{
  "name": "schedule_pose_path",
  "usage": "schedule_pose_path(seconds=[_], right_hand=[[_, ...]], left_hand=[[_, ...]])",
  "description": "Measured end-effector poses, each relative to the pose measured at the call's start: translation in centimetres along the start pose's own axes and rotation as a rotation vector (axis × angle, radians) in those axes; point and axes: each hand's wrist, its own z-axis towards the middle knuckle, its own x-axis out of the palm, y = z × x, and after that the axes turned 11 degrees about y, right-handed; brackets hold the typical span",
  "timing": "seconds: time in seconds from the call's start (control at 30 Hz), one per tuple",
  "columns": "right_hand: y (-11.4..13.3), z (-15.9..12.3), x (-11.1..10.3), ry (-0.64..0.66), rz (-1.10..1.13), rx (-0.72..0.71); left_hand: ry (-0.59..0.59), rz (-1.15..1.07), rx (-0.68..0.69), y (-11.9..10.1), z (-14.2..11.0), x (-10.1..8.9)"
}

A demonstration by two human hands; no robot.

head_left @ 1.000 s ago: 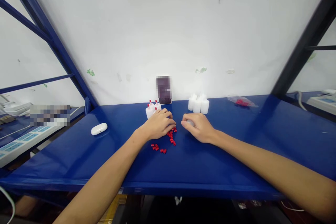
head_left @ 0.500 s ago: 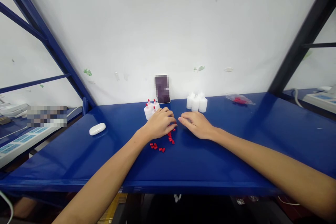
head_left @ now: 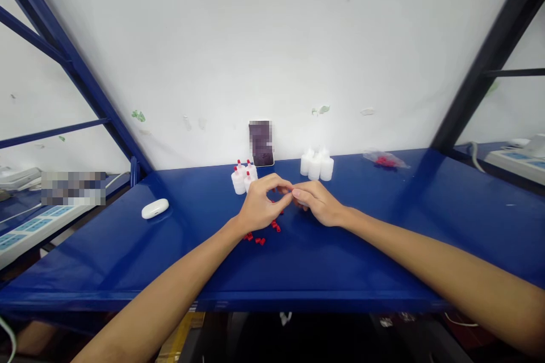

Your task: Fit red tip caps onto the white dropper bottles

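My left hand [head_left: 264, 204] pinches with thumb and forefinger, its tips meeting those of my right hand; whatever lies between them is hidden. My right hand [head_left: 318, 202] is closed around a mostly covered white bottle, of which only a pale sliver shows under the fingers. Below and behind my left hand lie several small red caps [head_left: 260, 241] on the blue table [head_left: 340, 272]. Just beyond that hand stands a group of white dropper bottles [head_left: 238, 182] with red caps on their tips. White bottles without red caps [head_left: 315, 168] stand behind my right hand.
A dark-screened phone [head_left: 261, 144] leans against the wall. On the left lies a white oval case [head_left: 155, 209], and at the back right a clear plastic bag [head_left: 385, 161] with red pieces. Blue and black shelf posts flank the table; a power strip [head_left: 42, 221] lies beyond the left one.
My left hand has come up from the red caps and moved right to meet my right hand, its thumb and forefinger now pinched. My right hand has stayed nearly in place.
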Motion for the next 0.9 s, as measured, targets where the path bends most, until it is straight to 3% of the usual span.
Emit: schedule_pose_path(seconds=[0.23,0.5,0.6,0.73,0.9], right_hand=[[0.4,-0.1,0.0,0.033,0.133,-0.001],[0.3,-0.1,0.1,-0.021,-0.074,0.118],[0.3,0.1,0.3,-0.035,-0.073,0.077],[0.2,0.1,0.1,-0.079,0.044,0.0],[-0.1,-0.3,-0.5,-0.098,0.203,0.003]], left_hand=[[0.083,-0.102,-0.084,0.3,-0.1,0.5],[0.161,-0.115,-0.095,0.4,-0.4,0.8],[0.165,-0.095,-0.087,0.4,-0.3,0.8],[0.058,-0.06,-0.099,1.0,0.2,0.0],[-0.248,0.131,-0.164,3.0,0.4,-3.6]])
